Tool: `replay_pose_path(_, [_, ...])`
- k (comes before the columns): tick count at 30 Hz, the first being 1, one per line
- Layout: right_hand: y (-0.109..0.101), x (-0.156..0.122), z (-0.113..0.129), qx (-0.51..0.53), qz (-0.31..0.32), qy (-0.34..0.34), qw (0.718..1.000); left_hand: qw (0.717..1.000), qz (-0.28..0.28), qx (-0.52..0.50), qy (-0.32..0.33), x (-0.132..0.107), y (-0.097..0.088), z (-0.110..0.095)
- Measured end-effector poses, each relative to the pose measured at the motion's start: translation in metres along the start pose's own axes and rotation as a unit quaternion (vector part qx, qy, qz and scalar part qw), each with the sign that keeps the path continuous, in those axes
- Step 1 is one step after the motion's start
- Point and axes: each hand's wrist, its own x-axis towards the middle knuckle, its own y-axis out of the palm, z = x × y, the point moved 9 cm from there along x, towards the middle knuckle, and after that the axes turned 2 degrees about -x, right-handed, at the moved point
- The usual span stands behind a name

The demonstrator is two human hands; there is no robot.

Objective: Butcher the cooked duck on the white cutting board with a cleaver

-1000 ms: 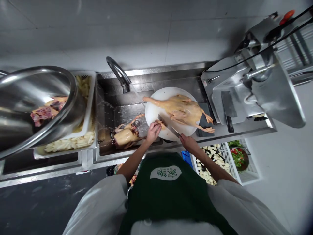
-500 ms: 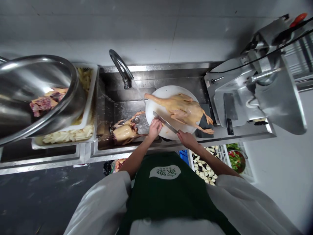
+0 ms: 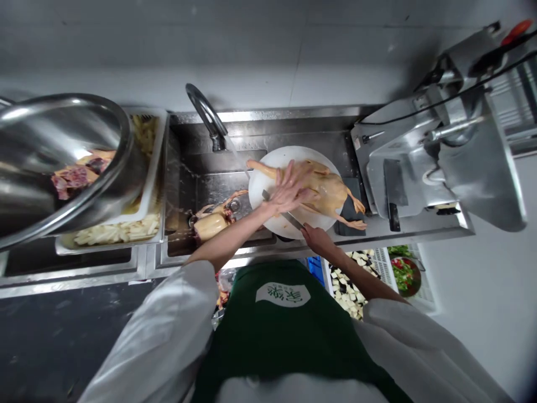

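A plucked whole duck lies on a round white cutting board set over the right side of the sink. My left hand hovers above the bird's breast with fingers spread and nothing in it. My right hand grips the handle of a long knife whose blade lies across the board's near edge, partly hidden under my left hand. A second plucked duck lies in the sink basin.
A tap runs water into the steel sink. At left a big steel bowl holds raw meat above a tray of pale strips. A meat slicer stands at right. Baskets of cut vegetables sit below.
My left hand left the board's near edge, rose and opened over the duck's breast. The knife stayed across the board in my right hand.
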Motion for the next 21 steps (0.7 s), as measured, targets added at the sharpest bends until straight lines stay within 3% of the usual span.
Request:
replay_pose_path(3, [0.000,-0.001,0.002,0.005,0.000,-0.003,1.000,0.995,0.043,0.026,0.090,-0.004,0.028,0.008])
replay_pose_path(6, [0.003,-0.001,0.002,0.004,0.005,0.008,1.000,0.995,0.020,0.041,0.090,-0.010,0.034,0.022])
replay_pose_path(8, [0.009,0.000,0.002,0.006,0.023,0.015,1.000,0.991,0.066,0.057,0.096,-0.015,0.039,0.017])
replay_pose_path(10, [0.014,0.000,0.002,0.011,0.040,0.019,0.999,0.984,0.099,0.082,0.124,-0.013,0.034,-0.001])
replay_pose_path(12, [0.014,0.000,0.002,0.017,0.033,0.022,0.999,0.980,0.064,0.107,0.153,-0.002,0.017,-0.021])
replay_pose_path(14, [0.013,0.001,0.002,0.019,0.023,0.024,0.999,0.981,0.022,0.119,0.151,0.008,0.006,-0.025])
replay_pose_path(18, [0.015,0.003,0.002,0.025,0.033,0.018,0.999,0.992,0.051,0.066,0.095,-0.012,0.021,0.022])
replay_pose_path(21, [0.012,0.005,0.000,0.034,0.027,0.011,0.999,0.997,-0.063,0.049,0.022,-0.049,-0.004,0.065])
